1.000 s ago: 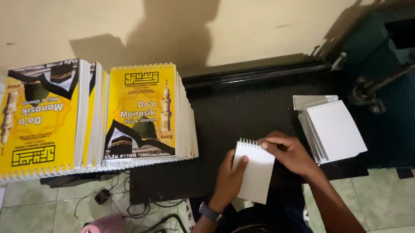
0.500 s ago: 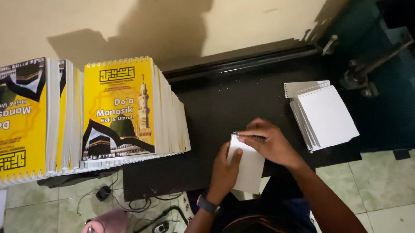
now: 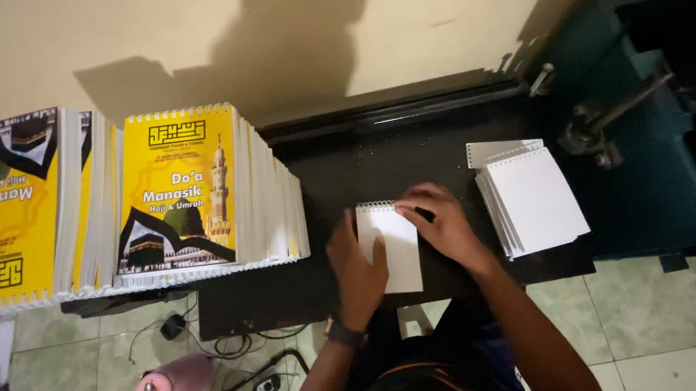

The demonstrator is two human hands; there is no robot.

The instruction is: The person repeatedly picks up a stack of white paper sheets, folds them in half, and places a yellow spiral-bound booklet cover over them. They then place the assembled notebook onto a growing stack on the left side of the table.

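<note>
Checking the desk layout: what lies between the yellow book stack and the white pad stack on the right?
In the head view, the small white pad under both hands, on the black desk.
</note>
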